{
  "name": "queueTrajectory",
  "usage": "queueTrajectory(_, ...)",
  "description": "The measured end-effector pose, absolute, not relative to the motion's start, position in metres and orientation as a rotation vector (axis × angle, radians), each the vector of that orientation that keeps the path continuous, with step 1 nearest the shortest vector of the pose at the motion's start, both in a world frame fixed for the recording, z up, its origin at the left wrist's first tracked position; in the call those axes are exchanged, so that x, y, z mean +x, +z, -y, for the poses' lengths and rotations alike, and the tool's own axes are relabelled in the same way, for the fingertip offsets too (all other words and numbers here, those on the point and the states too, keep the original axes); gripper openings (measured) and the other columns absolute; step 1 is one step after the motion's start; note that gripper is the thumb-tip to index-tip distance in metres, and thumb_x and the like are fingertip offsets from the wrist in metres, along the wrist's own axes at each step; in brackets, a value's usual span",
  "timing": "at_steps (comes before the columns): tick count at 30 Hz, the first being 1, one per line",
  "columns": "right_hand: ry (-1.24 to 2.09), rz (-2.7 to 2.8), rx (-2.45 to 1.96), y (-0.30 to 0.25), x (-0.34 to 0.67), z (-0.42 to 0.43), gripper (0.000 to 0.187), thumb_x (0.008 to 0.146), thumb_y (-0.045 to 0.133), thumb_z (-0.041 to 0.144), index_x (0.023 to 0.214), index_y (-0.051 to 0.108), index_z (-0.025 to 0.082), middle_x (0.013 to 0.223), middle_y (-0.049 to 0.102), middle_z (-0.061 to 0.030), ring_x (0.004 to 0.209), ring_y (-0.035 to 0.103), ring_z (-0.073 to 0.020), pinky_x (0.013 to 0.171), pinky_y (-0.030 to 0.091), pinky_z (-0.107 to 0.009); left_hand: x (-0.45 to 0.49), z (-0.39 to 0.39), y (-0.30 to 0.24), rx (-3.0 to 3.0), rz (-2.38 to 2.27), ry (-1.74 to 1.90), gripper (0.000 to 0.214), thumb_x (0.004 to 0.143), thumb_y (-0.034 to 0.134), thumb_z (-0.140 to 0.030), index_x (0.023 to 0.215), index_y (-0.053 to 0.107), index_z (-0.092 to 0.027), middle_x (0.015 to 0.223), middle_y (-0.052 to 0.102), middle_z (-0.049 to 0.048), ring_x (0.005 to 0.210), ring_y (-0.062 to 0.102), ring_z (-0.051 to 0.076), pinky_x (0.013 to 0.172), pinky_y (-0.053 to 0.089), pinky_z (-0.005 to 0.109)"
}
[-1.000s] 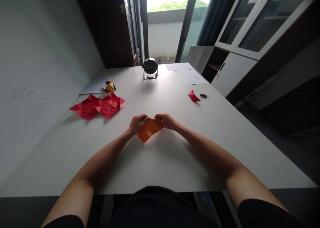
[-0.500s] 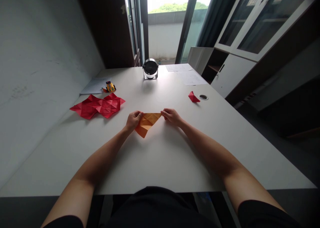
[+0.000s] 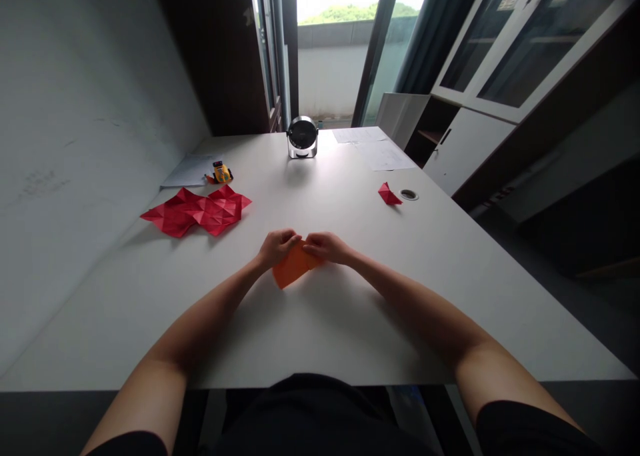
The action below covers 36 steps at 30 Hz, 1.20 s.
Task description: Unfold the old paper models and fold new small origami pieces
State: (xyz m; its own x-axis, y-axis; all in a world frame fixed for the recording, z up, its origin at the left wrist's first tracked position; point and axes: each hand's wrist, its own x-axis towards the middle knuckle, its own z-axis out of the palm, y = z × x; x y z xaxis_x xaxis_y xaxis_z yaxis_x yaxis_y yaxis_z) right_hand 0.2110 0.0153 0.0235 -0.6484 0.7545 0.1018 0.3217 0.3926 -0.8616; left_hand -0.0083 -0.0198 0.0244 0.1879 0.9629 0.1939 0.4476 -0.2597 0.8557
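Observation:
A creased sheet of orange paper (image 3: 291, 268) is held up over the middle of the white table. My left hand (image 3: 279, 246) pinches its upper left part between thumb and fingers. Close beside it, my right hand (image 3: 327, 247) grips the upper right part, thumb tip near the left thumb. The paper's lower corner points down toward me, and both hands cover much of its top edge. Creased red paper (image 3: 197, 211) lies spread to the left of my hands. To the right sits a small folded red paper piece (image 3: 389, 194).
A round black device on a metal stand (image 3: 302, 137) stands at the table's back. A yellow toy (image 3: 221, 173) is near white papers (image 3: 186, 171) at back left. More sheets (image 3: 384, 155) lie at back right, behind a round cable hole (image 3: 409, 195). A wall borders the left side.
My hands have come closer together and slightly down toward me. The orange paper, earlier stretched between them, is now bunched or folded, with less of it showing.

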Motion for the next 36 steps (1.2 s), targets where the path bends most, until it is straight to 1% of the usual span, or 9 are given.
queueTrajectory(4,1.405,1.968,-0.925,0.023,0.2125,-0.0177,0.045,0.082,0.065,0.062,0.075,0.059,0.018,0.065,0.048,0.0037,0.061,0.04,-0.011,0.055,0.028,-0.025,-0.0119,0.0135,0.018,1.581,-1.21,1.08,0.046,0.09,0.057,-0.059,0.074,0.06,-0.016,0.064,0.053,-0.0011,0.058,0.046,0.011,0.053,0.035,0.023)
queueTrajectory(7,1.488,1.803,-0.952,0.0248,0.2155,-0.0217,0.047,0.08,0.068,0.063,0.08,0.061,0.017,0.069,0.052,0.0026,0.063,0.043,-0.0116,0.056,0.031,-0.025,-0.0131,0.011,0.0158,1.545,-1.215,1.184,0.041,0.088,0.063,-0.056,0.1,0.066,-0.017,0.09,0.067,0.0045,0.074,0.061,0.015,0.065,0.047,0.025)
queueTrajectory(10,1.48,1.745,-0.934,0.0263,0.2151,-0.0218,0.046,0.08,0.069,0.062,0.08,0.061,0.017,0.07,0.053,0.0023,0.063,0.044,-0.0119,0.057,0.033,-0.025,-0.0138,0.0105,0.0166,1.616,-1.249,1.223,0.042,0.09,0.062,-0.052,0.116,0.065,-0.019,0.115,0.068,0.0097,0.096,0.066,0.021,0.081,0.053,0.032)
queueTrajectory(17,1.248,1.767,-0.933,0.0232,0.2121,-0.0219,0.042,0.084,0.065,0.058,0.077,0.06,0.017,0.067,0.05,0.0029,0.062,0.041,-0.0112,0.057,0.031,-0.026,-0.0125,0.011,0.0219,1.961,-1.223,1.032,0.043,0.096,0.054,-0.05,0.126,0.07,-0.023,0.141,0.061,0.0096,0.135,0.05,0.03,0.115,0.037,0.045)
queueTrajectory(20,1.131,1.813,-0.983,0.0222,0.2126,-0.022,0.04,0.086,0.063,0.056,0.076,0.059,0.018,0.065,0.049,0.0033,0.061,0.039,-0.011,0.056,0.03,-0.026,-0.0102,0.0131,0.0191,1.912,-1.13,0.935,0.048,0.094,0.056,-0.053,0.129,0.069,-0.022,0.136,0.064,0.0102,0.127,0.057,0.032,0.106,0.045,0.041)
queueTrajectory(24,0.973,1.873,-1.055,0.0223,0.2134,-0.0203,0.038,0.087,0.062,0.054,0.075,0.06,0.018,0.062,0.047,0.0037,0.06,0.037,-0.0108,0.055,0.029,-0.026,-0.0098,0.0161,0.0146,1.692,-1.042,0.822,0.054,0.092,0.058,-0.057,0.121,0.072,-0.014,0.105,0.075,0.01,0.093,0.069,0.027,0.077,0.052,0.032)
queueTrajectory(27,0.914,1.886,-1.078,0.0227,0.2143,-0.0199,0.038,0.088,0.059,0.054,0.075,0.061,0.018,0.061,0.048,0.0034,0.059,0.038,-0.0108,0.055,0.029,-0.026,-0.0104,0.017,0.0148,1.543,-0.961,0.792,0.055,0.088,0.064,-0.058,0.116,0.073,-0.011,0.097,0.075,0.0114,0.085,0.07,0.024,0.073,0.052,0.03)
queueTrajectory(33,0.864,1.903,-1.087,0.0231,0.2151,-0.0207,0.039,0.091,0.055,0.052,0.075,0.062,0.018,0.06,0.049,0.0032,0.058,0.039,-0.0109,0.055,0.03,-0.026,-0.013,0.0161,0.016,1.452,-1.055,0.755,0.057,0.086,0.064,-0.061,0.113,0.072,-0.011,0.071,0.068,0.0054,0.055,0.06,0.014,0.054,0.045,0.024)
queueTrajectory(36,0.883,1.921,-1.085,0.0218,0.2141,-0.0202,0.041,0.09,0.056,0.055,0.073,0.061,0.018,0.06,0.049,0.0031,0.058,0.039,-0.011,0.055,0.03,-0.026,-0.0142,0.0144,0.015,1.533,-1.124,0.744,0.058,0.088,0.058,-0.065,0.106,0.074,-0.012,0.071,0.066,0.0033,0.056,0.056,0.013,0.052,0.04,0.023)
